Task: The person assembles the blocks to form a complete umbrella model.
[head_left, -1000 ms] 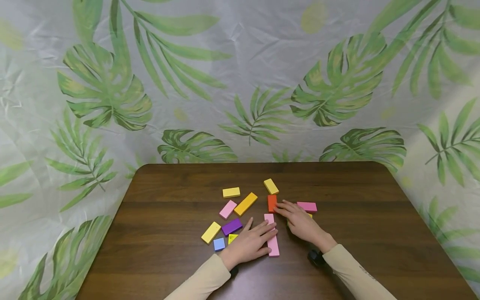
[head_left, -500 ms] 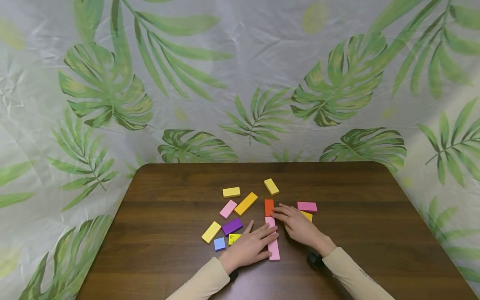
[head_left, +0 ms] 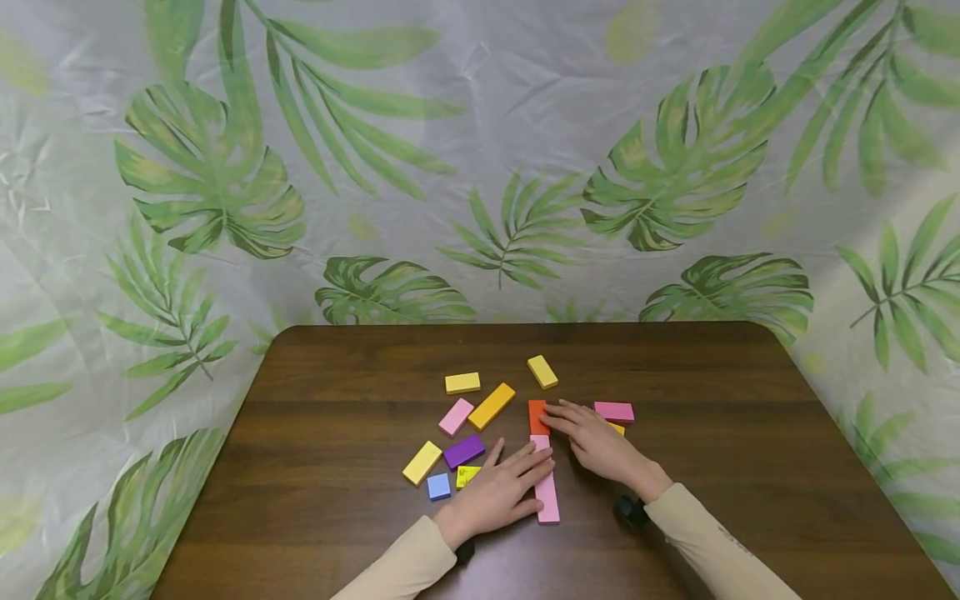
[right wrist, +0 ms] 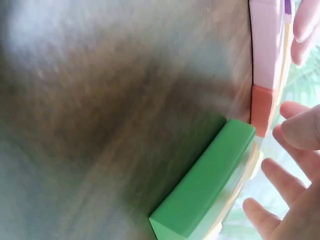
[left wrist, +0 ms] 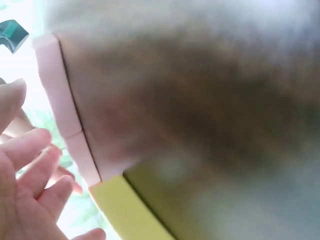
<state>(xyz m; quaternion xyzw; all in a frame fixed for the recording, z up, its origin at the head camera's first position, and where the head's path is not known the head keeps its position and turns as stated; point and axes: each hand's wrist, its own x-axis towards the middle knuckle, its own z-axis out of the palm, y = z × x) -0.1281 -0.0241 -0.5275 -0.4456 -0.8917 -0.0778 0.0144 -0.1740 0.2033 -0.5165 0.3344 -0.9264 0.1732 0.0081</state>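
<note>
In the head view, pink blocks (head_left: 548,500) lie end to end in a line running away from me; the left wrist view shows the seam between two pink blocks (left wrist: 55,85). A red block (head_left: 537,417) continues the line at its far end, touching it. Spread, fairly straight fingers of my left hand (head_left: 495,493) rest on the pink blocks from the left. My right hand (head_left: 603,443) reaches in from the right, its fingertips touching the red block's right side. Below that hand lies a green block (right wrist: 205,180), hidden from the head view.
Left of the line lie a purple block (head_left: 464,452), a blue block (head_left: 438,487), an orange block (head_left: 492,407), a light pink block (head_left: 455,417) and several yellow blocks (head_left: 422,463). A darker pink block (head_left: 614,412) is on the right. A leaf-patterned curtain hangs behind the table (head_left: 337,533).
The red block has moved slightly left and toward me, from apart to touching the pink line. The pink blocks have slid a little toward me. My right hand shifted slightly left with the red block.
</note>
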